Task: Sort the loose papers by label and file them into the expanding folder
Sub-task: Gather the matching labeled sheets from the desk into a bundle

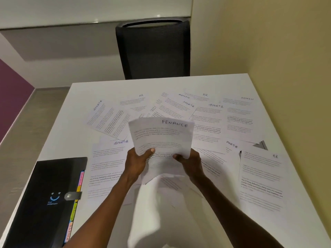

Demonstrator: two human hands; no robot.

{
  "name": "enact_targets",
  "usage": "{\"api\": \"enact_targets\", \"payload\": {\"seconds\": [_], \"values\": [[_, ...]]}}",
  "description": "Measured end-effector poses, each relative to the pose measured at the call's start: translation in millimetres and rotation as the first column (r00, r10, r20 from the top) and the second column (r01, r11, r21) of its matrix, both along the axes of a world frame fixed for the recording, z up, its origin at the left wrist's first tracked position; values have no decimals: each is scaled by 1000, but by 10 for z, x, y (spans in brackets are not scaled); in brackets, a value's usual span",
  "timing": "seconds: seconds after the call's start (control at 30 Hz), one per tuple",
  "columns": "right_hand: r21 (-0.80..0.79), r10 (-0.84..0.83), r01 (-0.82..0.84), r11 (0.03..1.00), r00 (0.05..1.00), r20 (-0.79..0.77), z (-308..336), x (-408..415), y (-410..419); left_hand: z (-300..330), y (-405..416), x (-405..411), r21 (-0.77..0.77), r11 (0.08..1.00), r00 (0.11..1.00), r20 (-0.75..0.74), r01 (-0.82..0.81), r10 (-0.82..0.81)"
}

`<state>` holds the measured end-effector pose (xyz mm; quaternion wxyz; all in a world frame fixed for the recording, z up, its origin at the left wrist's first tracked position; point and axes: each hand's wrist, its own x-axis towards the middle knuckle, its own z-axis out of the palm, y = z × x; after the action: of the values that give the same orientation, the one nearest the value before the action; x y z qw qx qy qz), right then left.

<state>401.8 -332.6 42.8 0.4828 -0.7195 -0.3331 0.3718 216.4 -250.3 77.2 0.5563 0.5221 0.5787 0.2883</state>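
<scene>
A small stack of papers, its top sheet labelled FINANCE, is held up above the white table. My left hand grips its lower left edge and my right hand grips its lower right edge, thumbs on top. Several loose sheets lie spread over the table, labelled SPORTS, HR and ADMIN. The black expanding folder lies closed at the near left, with coloured tabs along its right edge. A blurred white sheet hangs below the stack.
A black mesh office chair stands behind the table's far edge. A yellow wall runs along the table's right side. The floor shows to the left of the table.
</scene>
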Motion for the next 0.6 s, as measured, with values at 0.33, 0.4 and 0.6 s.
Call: {"api": "enact_targets", "payload": {"seconds": [0.33, 0.4, 0.6], "values": [[-176, 49, -28, 984, 992, 113, -12, 252, 920, -17, 632, -111, -68, 989, 989, 59, -133, 137], [-262, 146, -81, 962, 959, 241, -187, 276, 1128, -45, 770, -247, -97, 974, 973, 90, -203, 212], [-532, 504, -176, 828, 649, 570, -585, 202, 1655, -77, 1176, -714, -106, 937, 934, 100, -333, 343]]}}
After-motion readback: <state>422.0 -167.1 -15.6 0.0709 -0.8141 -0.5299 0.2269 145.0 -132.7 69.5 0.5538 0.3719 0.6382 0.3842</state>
